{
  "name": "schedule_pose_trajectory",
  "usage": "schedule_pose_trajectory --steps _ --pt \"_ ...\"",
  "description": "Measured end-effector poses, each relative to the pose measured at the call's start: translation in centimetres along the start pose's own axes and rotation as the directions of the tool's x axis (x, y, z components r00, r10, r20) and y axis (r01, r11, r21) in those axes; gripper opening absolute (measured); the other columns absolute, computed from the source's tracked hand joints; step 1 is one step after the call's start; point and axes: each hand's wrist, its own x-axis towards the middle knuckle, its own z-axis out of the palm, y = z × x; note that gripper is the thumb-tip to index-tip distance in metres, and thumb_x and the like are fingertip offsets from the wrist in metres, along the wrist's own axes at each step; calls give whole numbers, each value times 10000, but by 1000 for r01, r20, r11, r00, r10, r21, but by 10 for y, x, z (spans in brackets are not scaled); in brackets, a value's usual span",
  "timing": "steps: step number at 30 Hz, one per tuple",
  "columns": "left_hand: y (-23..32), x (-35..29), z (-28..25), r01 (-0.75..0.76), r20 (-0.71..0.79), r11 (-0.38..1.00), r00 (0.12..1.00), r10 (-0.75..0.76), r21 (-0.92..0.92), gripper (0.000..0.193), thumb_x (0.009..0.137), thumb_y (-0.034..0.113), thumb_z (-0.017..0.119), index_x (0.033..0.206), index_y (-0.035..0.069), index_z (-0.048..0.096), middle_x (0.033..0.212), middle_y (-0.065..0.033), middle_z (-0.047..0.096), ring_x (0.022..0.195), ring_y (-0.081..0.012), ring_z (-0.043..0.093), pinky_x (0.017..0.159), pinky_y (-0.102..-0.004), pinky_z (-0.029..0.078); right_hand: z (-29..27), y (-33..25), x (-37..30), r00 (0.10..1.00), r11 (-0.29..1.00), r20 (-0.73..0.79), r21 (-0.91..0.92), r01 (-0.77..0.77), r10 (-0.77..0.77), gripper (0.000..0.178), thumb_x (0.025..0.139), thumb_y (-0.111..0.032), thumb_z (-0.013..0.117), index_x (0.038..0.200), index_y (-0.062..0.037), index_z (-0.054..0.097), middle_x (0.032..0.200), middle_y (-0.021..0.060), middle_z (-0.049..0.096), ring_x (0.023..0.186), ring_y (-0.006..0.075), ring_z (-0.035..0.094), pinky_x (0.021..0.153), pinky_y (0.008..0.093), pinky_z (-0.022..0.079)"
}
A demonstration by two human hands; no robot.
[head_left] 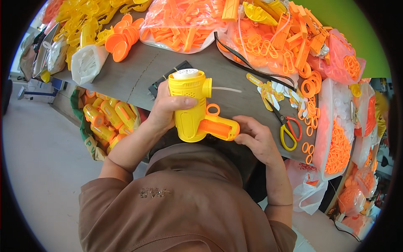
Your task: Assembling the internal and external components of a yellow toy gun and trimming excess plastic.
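My left hand point(164, 108) is wrapped round the yellow body of a plastic toy point(188, 119), thumb across its front. The body stands nearly upright in front of my chest, with a white round part point(186, 74) in its top. From a short nozzle point(208, 87) on its right side, a thin pale tube point(226, 89) sticks out. An orange-and-yellow handle point(217, 127) slants out low on the right, with an orange ring point(213, 110) above it. At the handle's outer end, my right hand point(259, 142) closes its thumb and fingers on the tip.
Scissors point(288, 129) lie on the grey table point(145, 69) among orange rings point(308, 89) and small white and yellow pieces. Bags of orange parts point(184, 27) and yellow parts point(75, 19) line the far side. A bag of yellow toys point(110, 117) stands left below the table.
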Motion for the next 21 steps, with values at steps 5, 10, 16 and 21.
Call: schedule_pose_trajectory --steps 5,10,16,21 --pt "-9 -5 -1 23 -43 1000 999 -24 -5 684 595 228 734 1177 -39 495 980 -162 626 812 -263 652 728 -374 551 1 -8 -5 946 987 -283 -43 153 -159 424 814 -121 694 1186 14 541 1066 78 601 900 141 570 782 265 472" --pt "-13 -12 14 83 78 997 993 -83 -1 558 582 84 739 1091 -16 532 992 -116 634 868 -183 623 811 -317 496 15 -41 22 792 685 -220 -660 309 -569 469 726 -169 751 1123 0 568 1043 89 606 961 179 559 821 322 457" --pt "-18 -13 14 86 107 996 990 -88 21 556 569 99 741 1072 -13 531 969 -96 631 874 -170 614 807 -308 491 29 -41 31 924 908 -139 -282 309 -357 249 839 -58 659 1050 16 549 942 96 590 852 160 621 764 284 511" --pt "-20 -13 15 109 117 992 986 -117 70 547 570 109 740 1063 -9 534 970 -89 629 875 -160 608 812 -300 484 31 -28 28 906 910 -196 -262 320 -375 272 837 -22 644 1083 14 533 923 77 581 882 161 615 786 290 510"
